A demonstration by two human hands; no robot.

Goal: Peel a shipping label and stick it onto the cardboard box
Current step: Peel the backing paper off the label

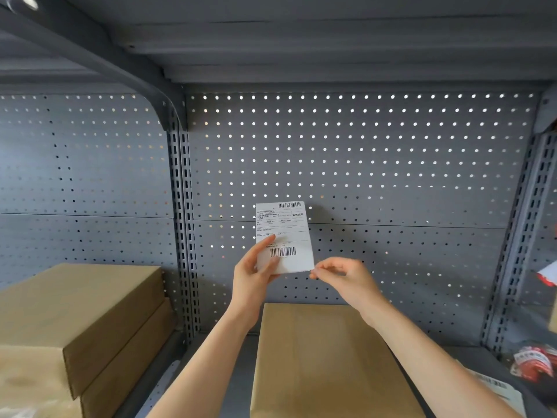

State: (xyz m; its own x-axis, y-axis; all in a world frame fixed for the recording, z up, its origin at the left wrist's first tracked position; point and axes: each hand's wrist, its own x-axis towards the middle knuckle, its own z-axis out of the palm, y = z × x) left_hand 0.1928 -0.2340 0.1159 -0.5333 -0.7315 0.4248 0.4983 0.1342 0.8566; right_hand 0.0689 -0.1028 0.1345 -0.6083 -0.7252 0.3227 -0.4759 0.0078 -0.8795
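Observation:
A white shipping label [284, 229] with two barcodes and printed text is held upright in front of the grey pegboard. My left hand [253, 274] grips its lower left part, thumb on the front near the lower barcode. My right hand [343, 277] pinches the label's bottom right corner between thumb and forefinger. Directly below both hands a plain brown cardboard box [319, 363] lies flat on the shelf, its top face bare.
Two stacked cardboard boxes [75, 321] fill the shelf section at left, beyond a slotted upright [184, 236]. At right lie red-and-white packets [533, 362] and a printed sheet [494, 387]. A shelf board runs overhead.

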